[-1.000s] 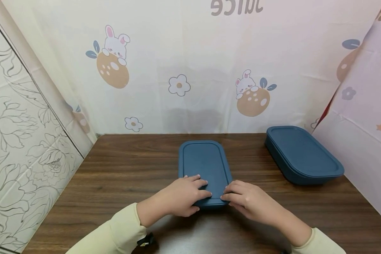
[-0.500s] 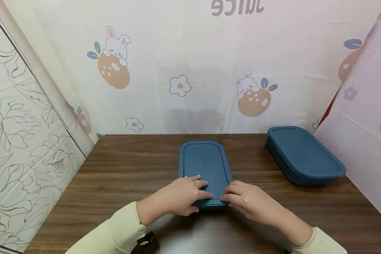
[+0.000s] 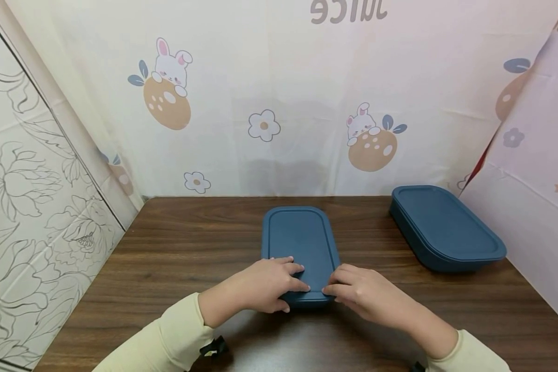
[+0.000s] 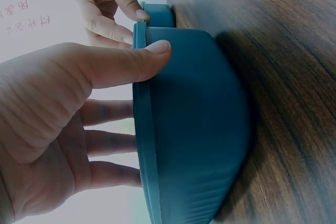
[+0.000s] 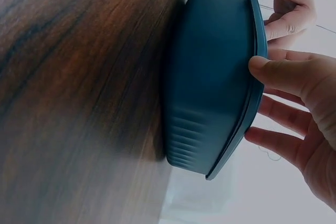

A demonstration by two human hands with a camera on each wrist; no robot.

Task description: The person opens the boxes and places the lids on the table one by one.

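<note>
A blue food container (image 3: 297,235) stands on the table with its matching lid seated on it. My left hand (image 3: 269,285) grips the near left corner: spread fingertips lie on the lid, and the thumb is over the rim against the side wall in the left wrist view. At the near right corner, my right hand (image 3: 371,297) pinches the lid's edge, its thumb (image 5: 281,72) at the rim and the other fingertips over the top. Ribs show on the container's side (image 4: 202,200) in both wrist views. Whatever is inside is hidden by the lid.
A second, wider blue lidded container (image 3: 448,225) stands at the back right, close to the right-hand curtain. The dark wooden table (image 3: 181,243) ends at a printed curtain (image 3: 302,77) behind. A panel with flower drawings (image 3: 37,217) borders the left side.
Both hands keep nearly the same hold on the container's near corners. The view shifts very slightly; the lid and the second container stay in place.
</note>
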